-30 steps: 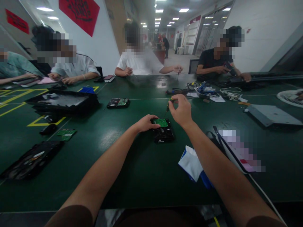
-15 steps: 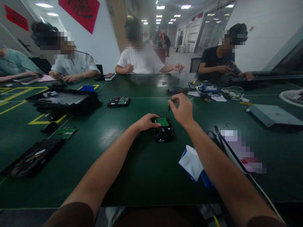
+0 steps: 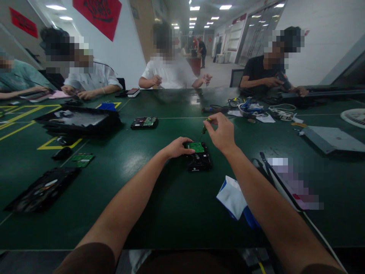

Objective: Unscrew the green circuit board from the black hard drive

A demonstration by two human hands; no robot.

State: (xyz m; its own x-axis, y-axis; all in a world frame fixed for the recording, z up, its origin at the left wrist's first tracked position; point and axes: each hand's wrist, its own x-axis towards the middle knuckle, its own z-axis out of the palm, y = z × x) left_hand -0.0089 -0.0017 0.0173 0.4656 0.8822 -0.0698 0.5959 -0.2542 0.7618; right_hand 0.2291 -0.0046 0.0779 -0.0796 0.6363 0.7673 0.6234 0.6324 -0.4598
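A black hard drive (image 3: 199, 162) with a green circuit board (image 3: 196, 147) on its upper face lies on the dark green table (image 3: 171, 205) in front of me. My left hand (image 3: 179, 147) is closed on the drive's left side, its thumb resting over the board's edge. In my right hand (image 3: 221, 131) I pinch a screwdriver (image 3: 204, 128) by its green and yellow handle. The thin shaft slants down to the far right corner of the drive; whether its tip sits in a screw is too small to tell.
Another hard drive (image 3: 144, 122) lies further off. At left are a black tray (image 3: 76, 120), a loose circuit board (image 3: 82, 160) and an opened black casing (image 3: 42, 190). A white and blue cloth item (image 3: 232, 196) lies near my right forearm, a metal box (image 3: 333, 139) beyond. Several people sit opposite.
My hands, the hard drive and the screwdriver keep nearly the same places. The view has shifted slightly. The person opposite in white has drawn a hand inward.
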